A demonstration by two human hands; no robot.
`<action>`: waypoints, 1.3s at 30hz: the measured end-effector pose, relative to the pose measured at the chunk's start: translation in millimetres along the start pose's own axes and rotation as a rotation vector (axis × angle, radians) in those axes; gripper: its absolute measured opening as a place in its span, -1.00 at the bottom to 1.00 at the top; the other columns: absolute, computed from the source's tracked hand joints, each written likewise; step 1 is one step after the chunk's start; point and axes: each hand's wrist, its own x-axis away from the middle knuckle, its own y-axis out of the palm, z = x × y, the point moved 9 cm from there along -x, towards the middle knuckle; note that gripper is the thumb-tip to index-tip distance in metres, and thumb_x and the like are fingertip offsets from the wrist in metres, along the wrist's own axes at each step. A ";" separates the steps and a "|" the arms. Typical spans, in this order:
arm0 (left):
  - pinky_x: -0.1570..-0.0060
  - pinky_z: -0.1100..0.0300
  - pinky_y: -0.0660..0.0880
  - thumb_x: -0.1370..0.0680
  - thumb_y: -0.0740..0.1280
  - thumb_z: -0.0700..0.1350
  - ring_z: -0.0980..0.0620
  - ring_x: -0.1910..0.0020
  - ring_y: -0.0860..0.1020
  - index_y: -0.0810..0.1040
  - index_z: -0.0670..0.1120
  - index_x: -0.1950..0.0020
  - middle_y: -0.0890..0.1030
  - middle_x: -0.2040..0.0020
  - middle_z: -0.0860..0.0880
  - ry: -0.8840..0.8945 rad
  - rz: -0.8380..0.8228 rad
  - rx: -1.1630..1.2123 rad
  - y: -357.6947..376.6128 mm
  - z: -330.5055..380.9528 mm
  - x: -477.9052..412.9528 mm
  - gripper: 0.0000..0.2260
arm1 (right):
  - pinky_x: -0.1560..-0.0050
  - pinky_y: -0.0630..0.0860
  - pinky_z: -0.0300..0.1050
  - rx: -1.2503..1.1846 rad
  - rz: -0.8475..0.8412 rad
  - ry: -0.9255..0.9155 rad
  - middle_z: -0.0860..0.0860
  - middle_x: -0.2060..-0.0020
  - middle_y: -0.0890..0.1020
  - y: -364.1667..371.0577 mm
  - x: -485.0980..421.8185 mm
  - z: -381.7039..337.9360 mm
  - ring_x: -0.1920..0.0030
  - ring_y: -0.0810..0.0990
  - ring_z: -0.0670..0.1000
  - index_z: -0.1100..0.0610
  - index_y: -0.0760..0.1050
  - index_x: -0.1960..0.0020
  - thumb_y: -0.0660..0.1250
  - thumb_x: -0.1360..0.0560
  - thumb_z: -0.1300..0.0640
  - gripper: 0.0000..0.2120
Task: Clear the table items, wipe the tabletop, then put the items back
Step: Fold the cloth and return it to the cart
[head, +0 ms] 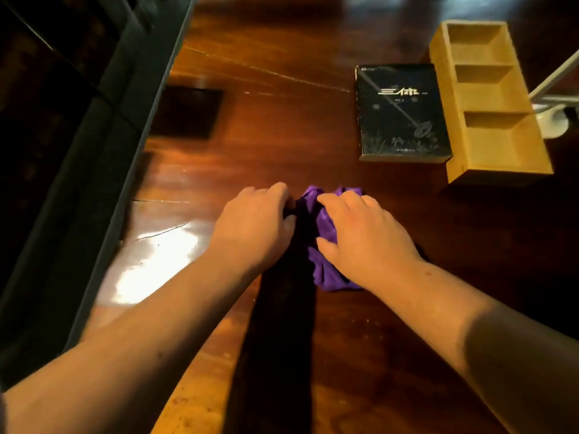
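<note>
Both bare forearms reach in from the near edge of the dark, glossy wooden tabletop [250,126] and meet at a crumpled purple cloth [326,233] lying near the middle of it. The right hand [366,236] lies flat on top of the cloth, fingers loosely spread and pressing it down against the wood. The left hand [257,220] sits just beside it at the cloth's left edge, fingers curled in toward the fabric; whether they pinch a fold or only rest against it I cannot tell, since shadow hides the fingertips.

Farther off to the right, a black paperback book [401,114] lies flat, and touching or nearly touching its right side stands a light wooden organiser box with three open compartments [488,104] — all three look empty. Behind the box a white lamp base and arm [553,117] shows at the frame's edge.

The step in hand looks like wiping, or gathering the cloth for a stroke. The book and box are on the table — either that patch is unwiped or they are already put back; I cannot tell which. The next move likely calls for steady downward pressure and a sweep over bare wood, stopping short of the book.
</note>
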 end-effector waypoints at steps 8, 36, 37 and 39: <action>0.16 -0.05 0.42 -0.54 0.30 0.00 -0.12 0.07 0.50 0.50 -0.01 -0.07 0.62 0.10 -0.03 0.231 0.168 0.101 -61.2 82.7 39.7 -0.84 | 0.00 0.50 0.08 -0.008 0.181 0.054 0.05 -0.09 0.48 -45.4 45.8 12.4 -0.11 0.47 0.15 0.01 0.31 -0.30 0.50 -0.33 0.06 -0.38; 0.33 0.29 0.53 -0.45 0.23 0.34 0.30 0.25 0.56 0.32 0.48 -0.05 0.52 0.14 0.31 1.286 -0.597 -0.188 -13.3 652.7 242.2 -0.80 | 0.26 0.37 -0.05 -0.394 0.414 0.729 -0.14 0.08 0.43 -222.8 600.9 245.6 0.20 0.43 -0.08 -0.18 0.33 -0.07 0.27 -0.47 -0.12 -0.78; 0.31 0.32 0.52 -0.46 0.24 0.31 0.31 0.21 0.57 0.35 0.45 -0.08 0.53 0.09 0.31 1.329 -0.641 -0.161 -1.6 672.6 258.7 -0.80 | 0.21 0.42 -0.01 -0.447 0.432 0.777 -0.14 0.07 0.43 -216.4 626.7 251.6 0.18 0.45 -0.08 -0.17 0.34 -0.08 0.26 -0.47 -0.10 -0.79; 0.28 0.41 0.47 -0.50 0.34 0.18 0.34 0.16 0.56 0.41 0.39 -0.12 0.52 0.02 0.33 1.406 -0.710 -0.112 18.1 712.8 290.8 -0.76 | 0.17 0.50 0.07 -0.525 0.484 0.868 -0.14 0.07 0.43 -208.2 676.9 261.1 0.15 0.51 -0.08 -0.17 0.35 -0.06 0.21 -0.43 -0.07 -0.79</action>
